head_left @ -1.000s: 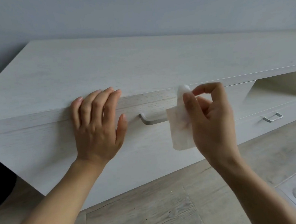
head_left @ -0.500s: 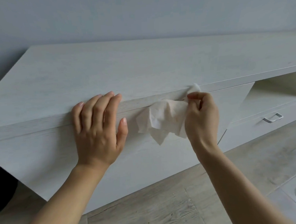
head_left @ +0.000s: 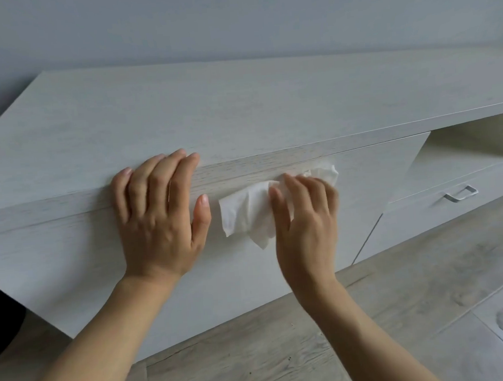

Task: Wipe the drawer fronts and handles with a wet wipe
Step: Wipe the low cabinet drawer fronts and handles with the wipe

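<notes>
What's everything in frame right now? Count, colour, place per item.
cabinet: 1, whitewashed wood, against the wall
near drawer front: 1, same wood, under both hands
wet wipe: 1, white, crumpled, on near drawer front
far drawer: 1, same wood, lower right
handle: 1, silver, on far drawer
open shelf: 1, same wood, above far drawer
wall: 1, grey-blue, behind
floor: 1, grey planks, below
left hand: 1, flat on near drawer front
right hand: 1, fingers curled on wet wipe

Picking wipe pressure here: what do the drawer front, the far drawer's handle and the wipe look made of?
Drawer front: likely laminated board, matte pale grey-white, fine wood-grain streaks. Far handle: seems metal, silvery satin sheen, thin bent bar. Wipe: soft white nonwoven sheet, creased and bunched in the right hand; wetness can't be told.
</notes>
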`<state>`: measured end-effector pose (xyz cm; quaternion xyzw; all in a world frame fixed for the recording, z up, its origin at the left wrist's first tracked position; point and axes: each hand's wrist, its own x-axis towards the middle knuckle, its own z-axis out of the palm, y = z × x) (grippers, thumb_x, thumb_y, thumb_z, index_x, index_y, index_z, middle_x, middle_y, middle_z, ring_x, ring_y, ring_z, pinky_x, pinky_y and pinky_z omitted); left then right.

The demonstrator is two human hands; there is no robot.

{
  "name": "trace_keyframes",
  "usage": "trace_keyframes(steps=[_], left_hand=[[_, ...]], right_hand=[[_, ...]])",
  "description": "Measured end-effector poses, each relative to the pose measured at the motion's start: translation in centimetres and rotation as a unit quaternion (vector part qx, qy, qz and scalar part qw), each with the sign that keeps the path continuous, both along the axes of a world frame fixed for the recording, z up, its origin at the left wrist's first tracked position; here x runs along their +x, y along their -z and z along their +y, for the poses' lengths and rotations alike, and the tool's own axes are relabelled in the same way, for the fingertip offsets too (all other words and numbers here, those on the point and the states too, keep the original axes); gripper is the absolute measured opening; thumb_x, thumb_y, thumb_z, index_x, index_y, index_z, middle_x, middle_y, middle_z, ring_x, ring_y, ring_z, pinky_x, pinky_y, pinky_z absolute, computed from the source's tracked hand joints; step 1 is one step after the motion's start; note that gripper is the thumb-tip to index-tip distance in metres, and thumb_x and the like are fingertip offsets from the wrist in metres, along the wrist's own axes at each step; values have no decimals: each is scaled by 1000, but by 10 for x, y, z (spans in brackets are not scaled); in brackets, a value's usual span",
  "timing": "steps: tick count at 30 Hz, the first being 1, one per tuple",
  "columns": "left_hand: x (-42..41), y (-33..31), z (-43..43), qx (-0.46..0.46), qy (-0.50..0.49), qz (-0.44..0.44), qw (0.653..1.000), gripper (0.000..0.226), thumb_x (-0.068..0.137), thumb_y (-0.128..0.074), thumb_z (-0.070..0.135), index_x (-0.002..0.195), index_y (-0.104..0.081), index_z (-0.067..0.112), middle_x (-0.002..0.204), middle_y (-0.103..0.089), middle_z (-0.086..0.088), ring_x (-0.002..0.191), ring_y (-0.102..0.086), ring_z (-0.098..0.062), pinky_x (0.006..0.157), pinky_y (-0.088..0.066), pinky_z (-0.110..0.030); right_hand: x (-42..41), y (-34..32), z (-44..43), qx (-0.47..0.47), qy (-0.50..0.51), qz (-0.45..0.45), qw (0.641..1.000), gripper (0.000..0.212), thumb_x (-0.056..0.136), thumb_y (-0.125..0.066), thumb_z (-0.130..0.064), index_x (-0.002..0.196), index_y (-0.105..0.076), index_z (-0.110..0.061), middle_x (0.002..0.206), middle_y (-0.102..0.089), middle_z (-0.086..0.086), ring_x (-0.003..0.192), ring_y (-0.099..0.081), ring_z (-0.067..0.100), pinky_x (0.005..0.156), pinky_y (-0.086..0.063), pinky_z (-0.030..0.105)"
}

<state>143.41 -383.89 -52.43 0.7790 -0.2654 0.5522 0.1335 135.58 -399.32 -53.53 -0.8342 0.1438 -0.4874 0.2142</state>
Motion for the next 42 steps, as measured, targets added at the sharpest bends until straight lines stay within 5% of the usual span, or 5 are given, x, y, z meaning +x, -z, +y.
trace_keyframes(steps=[9,17,26,33,42], left_hand=[[0,0,0,-1,-3,-2,1000,44,101,-34,30,127,-57,3,125,-62,-18,116,-47,-32,108,-22,-43],[-2,-2,0,-2,1,9,1000,45,101,-33,30,127,-58,4,125,-63,-17,116,-48,-31,107,-21,-42],[-2,-2,0,2,6,15,1000,45,101,-32,31,128,-57,4,125,-62,-17,116,-47,-31,108,-21,-41],[0,0,0,-4,-4,-2,1000,44,101,-33,30,127,-57,3,125,-61,-17,115,-47,-31,107,-22,-43],[-1,-1,-1,-1,-1,0,1000,44,101,-33,30,127,-56,3,125,-61,-17,115,-47,-32,107,-23,-44]], right_hand=[[9,17,31,-84,-82,-69,991,32,95,-58,-28,111,-70,-3,115,-65,15,115,-56,29,109,-37,45],[12,28,29,61,-76,-85,992,48,98,-47,-44,137,-47,-16,152,-33,9,146,-21,17,112,-34,39],[2,21,-17,83,-57,-124,987,30,93,-57,-26,107,-72,-5,121,-66,8,119,-59,20,97,-49,44],[6,19,23,153,-61,-71,984,56,93,-48,-45,130,-57,-5,146,-45,8,142,-23,11,112,-19,9],[12,24,29,50,-55,-72,995,56,89,-57,-45,128,-57,-3,141,-51,8,140,-33,15,113,-31,39]])
